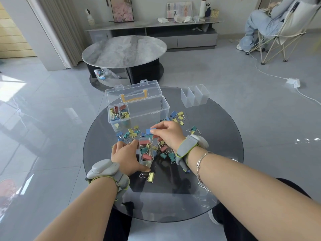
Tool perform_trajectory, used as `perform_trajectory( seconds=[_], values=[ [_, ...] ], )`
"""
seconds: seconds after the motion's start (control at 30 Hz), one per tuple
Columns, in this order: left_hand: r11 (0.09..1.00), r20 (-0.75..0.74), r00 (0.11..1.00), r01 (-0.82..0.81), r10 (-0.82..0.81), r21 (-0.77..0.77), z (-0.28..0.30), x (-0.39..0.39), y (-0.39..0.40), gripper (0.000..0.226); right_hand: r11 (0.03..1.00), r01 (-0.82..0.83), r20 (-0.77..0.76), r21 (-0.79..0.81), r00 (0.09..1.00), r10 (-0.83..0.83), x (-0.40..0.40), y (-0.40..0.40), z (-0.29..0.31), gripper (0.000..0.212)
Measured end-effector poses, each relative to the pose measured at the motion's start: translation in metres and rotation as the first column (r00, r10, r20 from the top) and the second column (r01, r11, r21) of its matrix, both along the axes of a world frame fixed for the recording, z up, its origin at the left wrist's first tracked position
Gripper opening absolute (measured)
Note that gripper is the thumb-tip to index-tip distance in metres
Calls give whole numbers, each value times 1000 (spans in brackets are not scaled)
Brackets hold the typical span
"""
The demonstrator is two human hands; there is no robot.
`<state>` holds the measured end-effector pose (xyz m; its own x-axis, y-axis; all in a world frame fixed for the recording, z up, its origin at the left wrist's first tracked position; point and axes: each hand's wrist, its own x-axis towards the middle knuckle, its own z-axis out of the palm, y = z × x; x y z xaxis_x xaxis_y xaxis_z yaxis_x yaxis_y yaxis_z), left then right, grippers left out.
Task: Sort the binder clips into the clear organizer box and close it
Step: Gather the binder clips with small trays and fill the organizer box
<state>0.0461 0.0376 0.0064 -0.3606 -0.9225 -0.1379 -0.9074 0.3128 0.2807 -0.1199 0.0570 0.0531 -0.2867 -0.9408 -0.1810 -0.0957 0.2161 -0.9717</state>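
1. The left hand (125, 154) is gripping a small tub (146, 157) of clips on the near bench (217, 171).
2. The right hand (169, 134) is pinching a blue clip (149, 131) above it, likely dropping it in next.
3. The organizer box (139, 108) is standing open at the far left.

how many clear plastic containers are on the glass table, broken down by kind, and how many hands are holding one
Organizer box, lid open: 1
Small bins inside the box: 2
Small bins standing apart at the table's far right: 3
Small bin held by the left hand: 1
Total containers: 7
Hands holding a bin: 1, the left hand
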Motion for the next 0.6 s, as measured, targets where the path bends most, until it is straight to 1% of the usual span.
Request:
perform_trajectory(
  seconds=[0.07, 0.1, 0.2, 0.27, 0.3, 0.37, 0.4, 0.43, 0.47, 0.5, 0.57, 0.6],
  values=[
    [1000, -10, 1000, -6, 6, -3, -1, 1, -1, 79, 1000, 29, -21, 9, 999, -29, -2, -2, -4, 3],
    [1000, -27, 1000, -14, 14, -3, -1, 1, -1, 79, 998, 55, -59, 14, 997, -54, -5, -4, -6, 5],
    [999, -107, 994, -40, 38, -24, 0, 2, -5, 77, 993, 110, -265, 46, 960, -94, -20, -9, -14, 18],
    [997, -131, 990, -65, 59, -38, 3, 3, -9, 75, 991, 79, -431, 109, 902, -24, -29, -8, -20, 23],
    [997, -133, 989, -71, 65, -43, 4, 3, -11, 74, 986, 56, -487, 159, 873, 30, -31, -6, -23, 26],
    [996, -127, 990, -71, 64, -53, 5, 2, -14, 74, 965, 22, -565, 262, 814, 136, -29, -1, -28, 27],
    [996, -123, 991, -69, 61, -56, 4, 1, -15, 74, 960, 17, -605, 280, 779, 162, -27, 0, -29, 25],
    [995, -125, 990, -70, 61, -65, 5, 2, -15, 75, 966, 15, -633, 257, 758, 157, -24, -1, -28, 21],
    [995, -135, 989, -71, 61, -77, 4, 1, -15, 75, 978, 4, -634, 206, 763, 131, -22, -3, -26, 16],
    [993, -148, 987, -78, 64, -91, 4, 1, -16, 76, 988, -28, -591, 154, 798, 115, -19, -5, -22, 12],
    [988, -160, 985, -87, 67, -125, 7, -1, -19, 76, 984, -121, -424, 127, 890, 164, -11, -11, -7, 14],
    [986, -161, 985, -86, 63, -141, 10, -2, -21, 76, 977, -160, -351, 140, 915, 200, -7, -14, 1, 17]
  ],
)
